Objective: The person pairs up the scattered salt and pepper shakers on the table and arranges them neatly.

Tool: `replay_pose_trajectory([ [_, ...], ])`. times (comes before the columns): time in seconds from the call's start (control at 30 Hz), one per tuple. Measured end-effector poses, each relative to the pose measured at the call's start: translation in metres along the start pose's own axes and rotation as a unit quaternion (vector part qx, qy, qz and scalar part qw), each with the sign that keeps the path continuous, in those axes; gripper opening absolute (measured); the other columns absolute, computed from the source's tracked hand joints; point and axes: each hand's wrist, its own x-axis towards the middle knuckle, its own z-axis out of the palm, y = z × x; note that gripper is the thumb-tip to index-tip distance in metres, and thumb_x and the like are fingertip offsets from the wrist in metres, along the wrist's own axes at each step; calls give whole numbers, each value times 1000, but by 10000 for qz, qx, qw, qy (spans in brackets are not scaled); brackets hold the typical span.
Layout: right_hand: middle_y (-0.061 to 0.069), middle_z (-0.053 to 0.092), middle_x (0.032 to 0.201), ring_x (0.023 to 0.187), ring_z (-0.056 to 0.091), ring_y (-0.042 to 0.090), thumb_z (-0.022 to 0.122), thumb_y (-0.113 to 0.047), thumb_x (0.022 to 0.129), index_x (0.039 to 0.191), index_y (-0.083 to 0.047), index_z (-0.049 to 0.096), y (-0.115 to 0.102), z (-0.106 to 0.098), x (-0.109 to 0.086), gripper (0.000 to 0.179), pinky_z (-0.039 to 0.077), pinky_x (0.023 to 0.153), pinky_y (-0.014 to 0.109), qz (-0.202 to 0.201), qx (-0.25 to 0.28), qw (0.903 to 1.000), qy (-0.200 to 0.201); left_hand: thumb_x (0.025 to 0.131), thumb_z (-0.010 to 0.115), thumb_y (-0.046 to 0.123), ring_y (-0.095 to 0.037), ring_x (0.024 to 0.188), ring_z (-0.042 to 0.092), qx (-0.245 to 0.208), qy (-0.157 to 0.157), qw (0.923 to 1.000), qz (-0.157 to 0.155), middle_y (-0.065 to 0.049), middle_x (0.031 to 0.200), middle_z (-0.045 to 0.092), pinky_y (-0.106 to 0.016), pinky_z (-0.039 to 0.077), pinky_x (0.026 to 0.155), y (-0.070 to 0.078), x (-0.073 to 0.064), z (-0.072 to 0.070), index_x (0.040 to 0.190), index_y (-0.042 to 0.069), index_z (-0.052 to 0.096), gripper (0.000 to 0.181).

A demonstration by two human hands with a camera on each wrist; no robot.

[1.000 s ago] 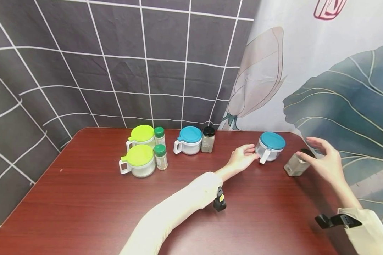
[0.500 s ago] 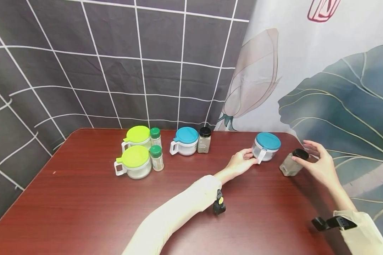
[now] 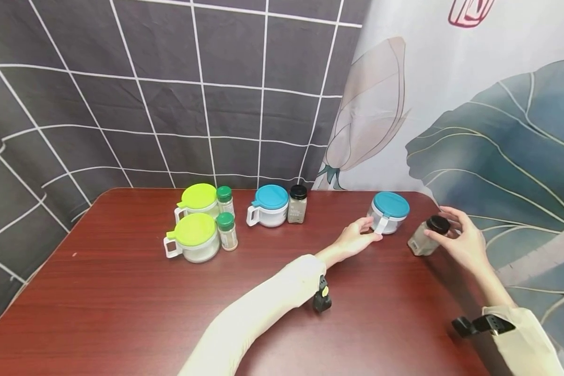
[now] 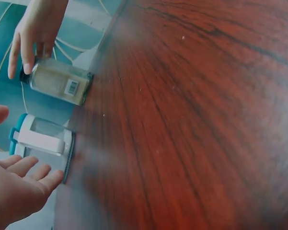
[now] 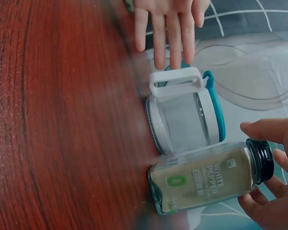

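Observation:
On the right of the table stands a clear seasoning pot (image 3: 389, 211) with a blue lid and white handle. My left hand (image 3: 354, 237) is beside it, palm turned up, fingers extended near the handle. Right of the pot is a square glass jar of white pepper (image 3: 422, 241) with a black cap; its label shows in the right wrist view. Around the black cap (image 5: 261, 160) my right hand (image 3: 465, 241) is spread, thumb on one side and fingers on the other. A gap shows between the thumb (image 5: 266, 129) and the cap in the right wrist view.
At left stand two green-lidded pots (image 3: 195, 230) beside two green-capped shakers (image 3: 227, 237). Another blue-lidded pot (image 3: 270, 206) and a black-capped jar (image 3: 297, 205) stand at the back middle. A gridded cloth (image 3: 169, 104) hangs behind the brown table (image 3: 145, 303).
My right hand has moved in closer around the pepper jar's cap. The left hand has edged nearer the blue-lidded pot's handle. The whole head view has shifted slightly; the jars have stayed put.

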Motion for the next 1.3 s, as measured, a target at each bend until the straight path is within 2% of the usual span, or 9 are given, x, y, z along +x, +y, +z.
replay_pose_trajectory([
  [0.1,1,58,116,86,40,-24,78,-12,78,135,0,47,1,0,0,66,35,74,-5,-26,-40,10000,2,89,64,17,-22,131,51,-35,-78,10000,4,-10,143,51,-21,41,105,0,2,-1,140,3,45,56],
  [0.2,31,53,122,84,38,-27,78,-7,76,136,3,44,3,0,0,69,36,72,-5,-23,-1,10000,-57,89,64,16,-21,129,52,-112,-129,9999,-16,-10,142,53,-18,41,102,0,5,-2,140,3,46,55],
  [0.27,37,49,124,82,36,-27,77,-5,77,137,4,40,4,0,0,72,36,70,-5,16,48,9999,-141,89,64,15,-20,128,53,-162,-161,9997,-41,-10,141,54,-16,42,100,1,6,-2,139,2,47,54],
  [0.6,39,44,125,82,33,-21,75,-9,79,142,4,31,5,2,0,78,33,67,-3,400,-11,9988,-280,88,64,14,-16,121,59,-118,-271,9994,-159,-10,132,61,-14,43,94,4,10,-3,136,5,51,50],
  [0.73,38,45,125,91,52,8,75,-12,81,143,3,31,5,4,-1,78,32,67,-1,540,-136,9981,-273,87,66,13,-15,117,61,-39,-224,9996,-141,-10,128,64,-13,44,92,2,12,2,135,5,52,50],
  [0.83,35,46,125,97,52,28,74,-13,81,143,3,32,4,5,-2,76,31,67,1,578,-203,9978,-256,87,66,11,-17,116,62,-64,-145,9998,-75,-12,126,65,-14,45,91,0,12,6,133,3,53,49],
  [0.93,32,45,126,92,50,3,73,-13,82,142,4,33,4,7,-2,74,32,66,1,574,-71,9980,-255,87,66,10,-18,115,63,-60,-72,9999,-80,-12,126,65,-15,47,91,-2,12,8,132,3,54,47],
  [1.03,30,44,125,83,36,-18,72,-11,83,140,6,33,3,8,-3,71,34,65,0,523,65,9983,-248,87,66,12,-17,114,63,37,-27,9999,-152,-11,125,65,-16,47,91,-2,11,8,130,4,56,45],
  [1.3,18,44,116,84,35,-20,71,-15,85,139,7,33,6,8,-6,70,35,66,0,525,140,9981,-297,84,71,17,-12,96,68,316,246,9989,-244,-9,111,72,-14,48,82,-3,9,6,120,5,63,39],
])
